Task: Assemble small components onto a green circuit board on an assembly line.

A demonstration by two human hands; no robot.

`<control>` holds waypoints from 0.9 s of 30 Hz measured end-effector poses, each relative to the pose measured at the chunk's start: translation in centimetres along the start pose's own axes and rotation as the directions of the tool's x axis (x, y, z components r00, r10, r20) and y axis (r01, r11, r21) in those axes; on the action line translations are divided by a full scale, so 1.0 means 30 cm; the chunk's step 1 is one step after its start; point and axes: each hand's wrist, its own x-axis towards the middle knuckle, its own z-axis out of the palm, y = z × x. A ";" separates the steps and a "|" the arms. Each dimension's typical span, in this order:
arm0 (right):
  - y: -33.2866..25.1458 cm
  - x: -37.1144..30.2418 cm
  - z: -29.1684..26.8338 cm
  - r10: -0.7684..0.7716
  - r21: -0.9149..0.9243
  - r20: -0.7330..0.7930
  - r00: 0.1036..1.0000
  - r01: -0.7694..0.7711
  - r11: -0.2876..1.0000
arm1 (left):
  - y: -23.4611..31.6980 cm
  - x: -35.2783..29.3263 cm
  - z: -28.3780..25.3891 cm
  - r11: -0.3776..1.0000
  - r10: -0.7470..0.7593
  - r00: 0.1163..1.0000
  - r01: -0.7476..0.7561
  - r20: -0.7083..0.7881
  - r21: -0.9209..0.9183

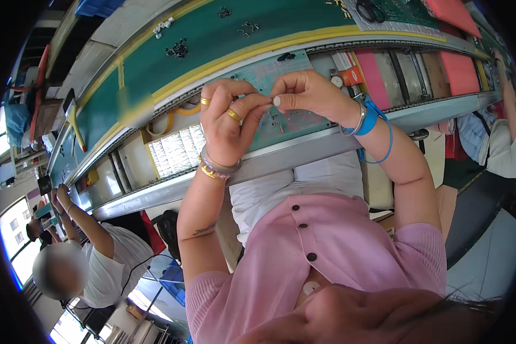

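Note:
My left hand, with gold rings on its fingers, meets my right hand fingertip to fingertip. Both are closed in a pinch over a green circuit board. Something tiny sits between the fingertips, too small to name. The board lies on the rails of the line in front of me, partly hidden by my hands, with black parts at its far edge. A blue wrist strap with a thin cord is round my right wrist.
Beyond the board, a green work surface carries piles of small black parts and white parts. A silver rail runs along the near side. Co-workers sit at left and far right.

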 end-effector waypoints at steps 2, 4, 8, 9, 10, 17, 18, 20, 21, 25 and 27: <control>-0.002 -0.001 0.008 0.055 -0.008 0.006 0.998 -0.055 0.998 | -0.006 -0.006 -0.014 0.998 -0.062 0.997 0.062 0.035 -0.008; -0.008 -0.007 0.003 0.103 -0.018 0.000 0.995 -0.103 0.995 | -0.012 -0.017 -0.059 0.987 -0.158 0.981 0.159 0.114 -0.001; -0.014 -0.012 -0.008 0.103 -0.318 -0.036 0.994 -0.110 0.942 | -0.044 -0.085 -0.113 0.871 -0.481 0.823 0.489 0.301 0.054; -0.015 -0.011 -0.007 0.100 -0.383 -0.029 0.995 -0.103 0.918 | -0.039 -0.102 -0.119 0.882 -0.465 0.819 0.462 0.336 0.095; -0.016 -0.008 -0.004 0.101 -0.374 -0.021 0.995 -0.101 0.922 | -0.034 -0.115 -0.123 0.892 -0.449 0.812 0.432 0.373 0.133; 0.018 0.004 -0.019 -0.001 -0.511 -0.176 0.984 -0.091 0.855 | -0.048 -0.121 -0.104 0.896 -0.441 0.832 0.386 0.337 0.219; 0.008 0.005 -0.019 0.003 -0.508 -0.177 0.984 -0.094 0.856 | -0.048 -0.120 -0.103 0.898 -0.435 0.835 0.373 0.337 0.234; -0.005 0.004 -0.019 0.033 -0.616 -0.195 0.980 -0.148 0.773 | -0.050 -0.124 -0.104 0.902 -0.428 0.829 0.365 0.359 0.232; 0.002 0.003 -0.022 0.034 -0.615 -0.197 0.980 -0.151 0.774 | -0.051 -0.123 -0.103 0.902 -0.428 0.830 0.366 0.359 0.228; 0.010 0.002 -0.025 -0.003 -0.633 -0.195 0.981 -0.123 0.764 | -0.045 -0.123 -0.095 0.909 -0.409 0.844 0.344 0.347 0.235; 0.002 0.002 -0.022 0.018 -0.646 -0.201 0.979 -0.146 0.749 | -0.029 -0.117 -0.095 0.908 -0.402 0.848 0.319 0.347 0.271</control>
